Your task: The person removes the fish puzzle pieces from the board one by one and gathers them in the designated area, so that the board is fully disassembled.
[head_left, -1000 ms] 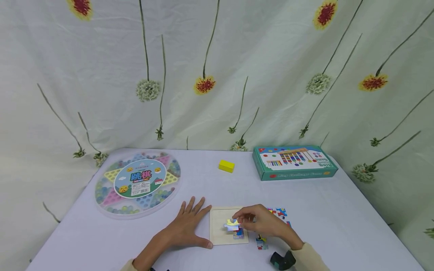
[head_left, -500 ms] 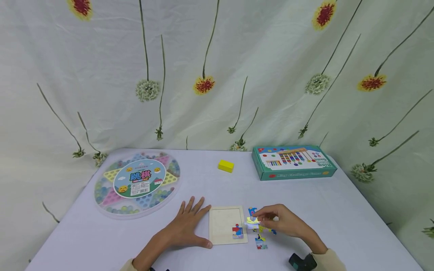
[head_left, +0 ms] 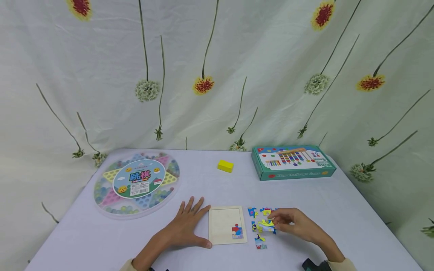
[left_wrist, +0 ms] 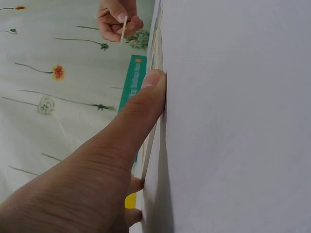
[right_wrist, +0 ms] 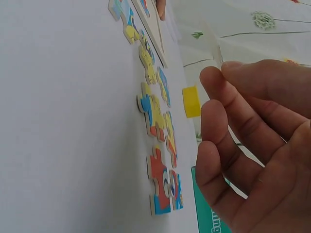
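Observation:
My right hand pinches a yellow and pale blue puzzle piece between thumb and forefinger, raised above the loose pieces. In the right wrist view this piece is seen nearly edge-on. My left hand lies with fingers spread, forefinger and thumb against the left side of a pale wooden puzzle tray. One red and blue puzzle piece sits in the tray's near right corner. Several loose puzzle pieces lie on the cloth right of the tray; my right hand hides some of them in the head view.
A round Chinese checkers set lies at the left of the white-covered table. Farther back are a yellow block and a green ring game box. A flower-patterned cloth hangs behind the table.
My right hand has carried the pinched puzzle piece from above the tray rightward over the loose pieces. The left hand and the tray stay in place.

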A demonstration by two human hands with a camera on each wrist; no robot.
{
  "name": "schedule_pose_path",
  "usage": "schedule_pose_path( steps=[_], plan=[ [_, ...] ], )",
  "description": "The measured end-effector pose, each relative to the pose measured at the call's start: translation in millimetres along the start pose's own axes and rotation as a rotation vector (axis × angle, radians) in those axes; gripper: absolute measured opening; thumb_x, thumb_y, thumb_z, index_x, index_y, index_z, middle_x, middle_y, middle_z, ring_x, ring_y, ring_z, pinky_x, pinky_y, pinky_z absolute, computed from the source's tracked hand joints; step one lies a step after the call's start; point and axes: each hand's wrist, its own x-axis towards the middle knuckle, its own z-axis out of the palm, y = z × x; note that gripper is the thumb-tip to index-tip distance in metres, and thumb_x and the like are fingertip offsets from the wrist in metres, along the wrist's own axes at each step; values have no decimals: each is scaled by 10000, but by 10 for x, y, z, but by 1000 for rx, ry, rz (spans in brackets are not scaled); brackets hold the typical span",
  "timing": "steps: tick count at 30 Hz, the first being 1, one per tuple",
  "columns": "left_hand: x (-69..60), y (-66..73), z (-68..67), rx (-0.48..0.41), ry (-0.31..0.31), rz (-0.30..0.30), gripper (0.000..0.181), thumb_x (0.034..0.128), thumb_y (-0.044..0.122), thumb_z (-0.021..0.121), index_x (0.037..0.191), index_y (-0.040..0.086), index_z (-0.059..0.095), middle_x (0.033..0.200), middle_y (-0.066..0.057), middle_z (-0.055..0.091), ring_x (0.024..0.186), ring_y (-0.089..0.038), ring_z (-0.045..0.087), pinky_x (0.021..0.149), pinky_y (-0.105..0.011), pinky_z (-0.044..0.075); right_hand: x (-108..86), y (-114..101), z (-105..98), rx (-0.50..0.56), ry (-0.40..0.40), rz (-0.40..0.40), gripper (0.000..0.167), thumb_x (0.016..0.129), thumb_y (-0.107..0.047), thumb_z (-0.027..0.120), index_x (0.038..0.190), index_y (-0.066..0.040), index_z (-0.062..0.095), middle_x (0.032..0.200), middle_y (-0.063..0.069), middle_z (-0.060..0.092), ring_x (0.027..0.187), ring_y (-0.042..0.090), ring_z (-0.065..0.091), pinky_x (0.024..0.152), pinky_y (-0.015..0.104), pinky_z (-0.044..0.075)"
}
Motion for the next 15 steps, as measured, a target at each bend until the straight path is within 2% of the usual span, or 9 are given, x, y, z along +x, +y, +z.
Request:
schedule_pose_path(
  steps=[5, 11, 15],
  plan=[
    [1, -2, 1, 4, 1, 6, 1123, 628, 775, 669, 1501, 158, 326, 1597, -133, 150, 1451, -433, -3, 1134, -628, -4, -92, 63, -37, 0, 4, 31, 187, 903, -145, 650, 1075, -73, 668, 897, 22, 653, 788, 112, 584, 725, 218, 505],
    [1, -5, 2, 3, 1, 6, 1124, 627, 774, 670, 1502, 160, 324, 1598, -132, 145, 1452, -430, -6, 1136, -626, -5, -187, 100, -70, 81, -27, 79, 180, 898, -112, 648, 1061, -37, 657, 966, 77, 662, 809, 118, 590, 709, 214, 512],
    [2, -1, -2, 0, -2, -3, 1127, 625, 775, 671, 1502, 160, 323, 1599, -133, 139, 1453, -427, -10, 1137, -622, -10, -235, 126, -82, 96, -41, 110, 189, 888, -105, 660, 1063, -33, 661, 974, 75, 670, 809, 131, 593, 708, 207, 512]
  ],
)
